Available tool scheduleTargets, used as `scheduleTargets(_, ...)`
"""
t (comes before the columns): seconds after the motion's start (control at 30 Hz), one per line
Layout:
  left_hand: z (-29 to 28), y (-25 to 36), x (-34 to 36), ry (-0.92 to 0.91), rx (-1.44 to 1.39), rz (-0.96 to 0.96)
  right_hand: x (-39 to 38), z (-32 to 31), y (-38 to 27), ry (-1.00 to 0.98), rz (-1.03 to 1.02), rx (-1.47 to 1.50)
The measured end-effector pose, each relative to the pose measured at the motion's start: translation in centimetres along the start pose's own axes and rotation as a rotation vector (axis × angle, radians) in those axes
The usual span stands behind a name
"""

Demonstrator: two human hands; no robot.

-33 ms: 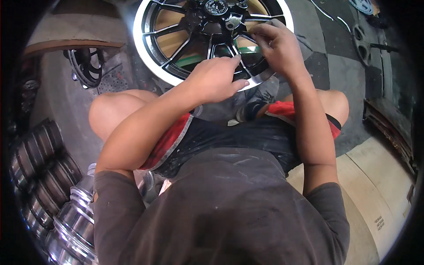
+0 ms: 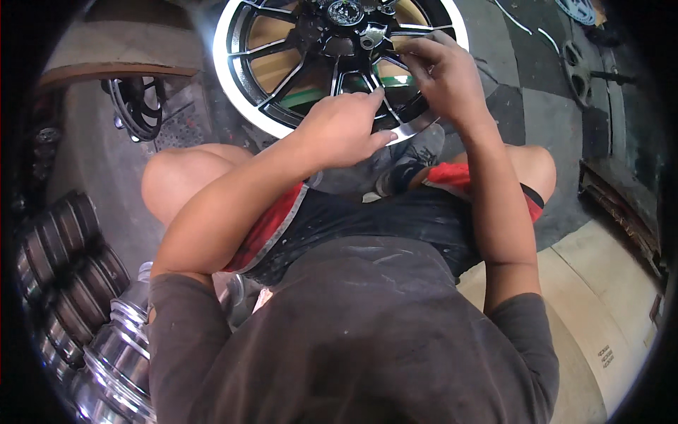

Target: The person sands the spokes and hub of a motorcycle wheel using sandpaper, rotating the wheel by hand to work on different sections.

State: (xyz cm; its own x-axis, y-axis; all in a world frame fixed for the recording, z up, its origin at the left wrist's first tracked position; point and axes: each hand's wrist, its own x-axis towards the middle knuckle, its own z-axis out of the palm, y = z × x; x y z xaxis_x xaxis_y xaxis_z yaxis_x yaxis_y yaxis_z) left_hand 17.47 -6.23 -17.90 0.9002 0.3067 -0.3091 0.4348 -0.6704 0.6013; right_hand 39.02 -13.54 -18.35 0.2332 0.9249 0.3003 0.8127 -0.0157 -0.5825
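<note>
A black alloy wheel (image 2: 282, 71) with silver-edged spokes and a polished silver rim lies flat in front of me at the top of the view, above my knees. My left hand (image 2: 342, 127) rests at its near side, index finger on a spoke and thumb along the rim, the other fingers curled and partly hidden. My right hand (image 2: 448, 81) is at the wheel's right side, fingertips pinched low over a spoke; whatever is between them is too small to make out. Both forearms reach in from below, over my dark shorts with red panels.
Stacks of dark rims (image 2: 63, 261) and polished metal rims (image 2: 116, 353) stand at lower left. A smaller wheel (image 2: 134, 116) is beside a wooden edge (image 2: 120, 72). Cardboard sheets (image 2: 579, 297) lie at right. A dark metal part (image 2: 579, 85) and white strips (image 2: 515, 18) are at upper right.
</note>
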Motion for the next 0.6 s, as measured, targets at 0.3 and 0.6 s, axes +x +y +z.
scheduleTargets(0.3,2.3,-1.4,-2.4,0.078,0.5,0.166,3.5,-2.1,-2.0,-0.071,-0.202,-0.148)
scheduleTargets(0.6,1.0,-2.6,-2.9,0.077,0.421,0.191,-0.6,1.8,1.0,-0.221,-0.2,-0.215)
